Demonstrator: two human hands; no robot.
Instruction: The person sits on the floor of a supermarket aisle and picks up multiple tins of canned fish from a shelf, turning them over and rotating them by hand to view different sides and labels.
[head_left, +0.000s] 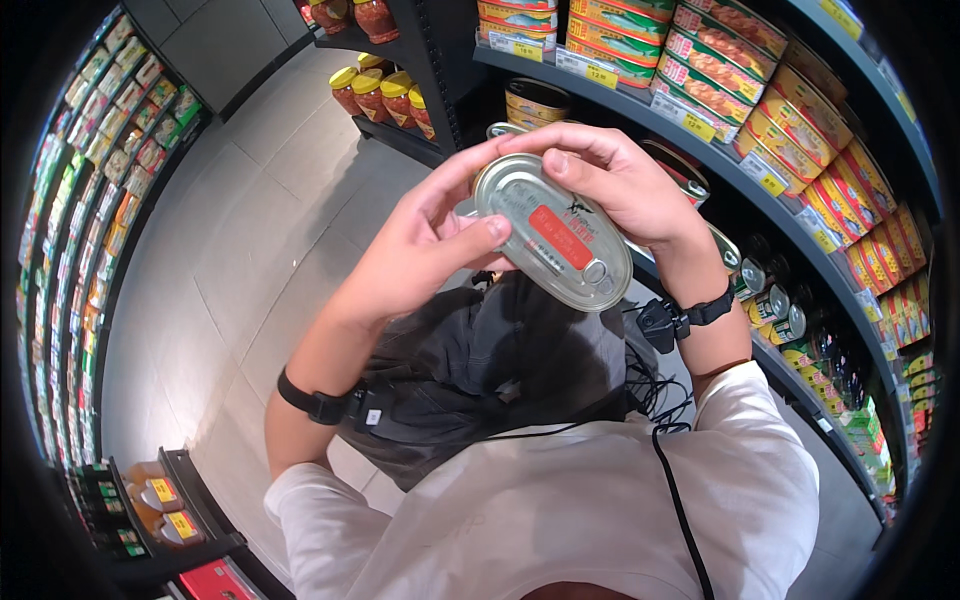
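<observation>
Between my two hands is an oval metal food tin (551, 225), its silvery pull-tab lid tilted up towards me. The lid bears a red printed block and dark writing, and its ring tab sits at the lower right end. My left hand (442, 232) grips the tin's left side, thumb resting on the rim and fingers underneath. My right hand (611, 176) curls over the top right edge, thumb against the rim. Fingers of both hands come close together at the tin's far end. The tin's underside is hidden.
On the right, a curved-looking dark shelf (637, 101) carries stacked oval tins (799, 124) with price tags. Yellow-lidded jars (367, 94) stand on a rack ahead. Packed shelves (120, 172) line the left across a grey tiled floor (247, 202). Bottles (161, 495) sit lower left.
</observation>
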